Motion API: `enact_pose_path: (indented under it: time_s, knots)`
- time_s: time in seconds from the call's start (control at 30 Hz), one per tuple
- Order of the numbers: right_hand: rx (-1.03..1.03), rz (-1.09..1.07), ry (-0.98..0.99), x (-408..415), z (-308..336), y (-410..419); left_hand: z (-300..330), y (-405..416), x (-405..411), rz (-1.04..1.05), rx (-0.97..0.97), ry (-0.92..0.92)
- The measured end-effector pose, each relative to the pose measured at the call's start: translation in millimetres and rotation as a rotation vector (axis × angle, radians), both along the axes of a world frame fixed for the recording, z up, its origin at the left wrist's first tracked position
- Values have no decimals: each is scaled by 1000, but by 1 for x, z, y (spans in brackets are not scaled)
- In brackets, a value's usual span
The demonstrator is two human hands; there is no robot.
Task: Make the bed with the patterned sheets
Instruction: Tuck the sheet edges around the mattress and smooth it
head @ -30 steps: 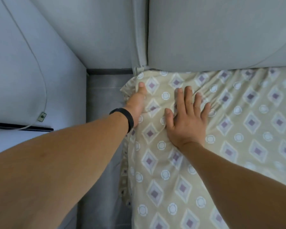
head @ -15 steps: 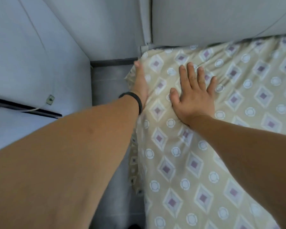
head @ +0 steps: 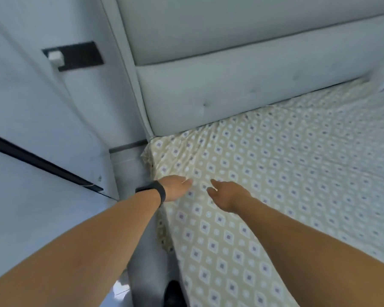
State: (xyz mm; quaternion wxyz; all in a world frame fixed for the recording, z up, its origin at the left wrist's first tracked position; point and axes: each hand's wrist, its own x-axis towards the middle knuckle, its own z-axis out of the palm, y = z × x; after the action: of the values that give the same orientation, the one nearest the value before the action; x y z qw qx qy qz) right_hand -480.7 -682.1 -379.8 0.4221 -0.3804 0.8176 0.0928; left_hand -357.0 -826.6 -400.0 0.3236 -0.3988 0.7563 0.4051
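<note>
Corner-fitting stage judged done: both grips, left hand (head: 175,187) and right hand (head: 227,197), released above patterned sheet (head: 275,173); next, creases near headboard (head: 208,85) needing smoothing.

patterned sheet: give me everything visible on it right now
The patterned sheet is thin beige fabric printed with purple-centred diamonds and small white circles. It lies spread flat over the mattress, its top edge against the grey padded headboard. Creases fan out near the corner by the headboard, and its side drapes down the mattress edge. The left hand is at that edge and the right hand over the top; contact is unclear.
</note>
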Motion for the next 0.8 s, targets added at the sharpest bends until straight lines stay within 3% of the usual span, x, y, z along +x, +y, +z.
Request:
enact_pose_path:
  time_s: [0.07,0.2,0.33,0.57,0.8]
  knots:
    - [-46,-83,26,1,102,83,90,62,-14,-215,-47,-2]
    - [-180,-163,94,-1,204,164,175,127,-27,-200,-91,147]
    - [-319,-270,266,6,299,295,271,257,-29,-264,-173,390]
    - [-449,-478,507,51,388,481,368,445,-26,-638,-281,570]
    - [-500,-678,620,102,411,595,417,555,-24,-830,-263,759]
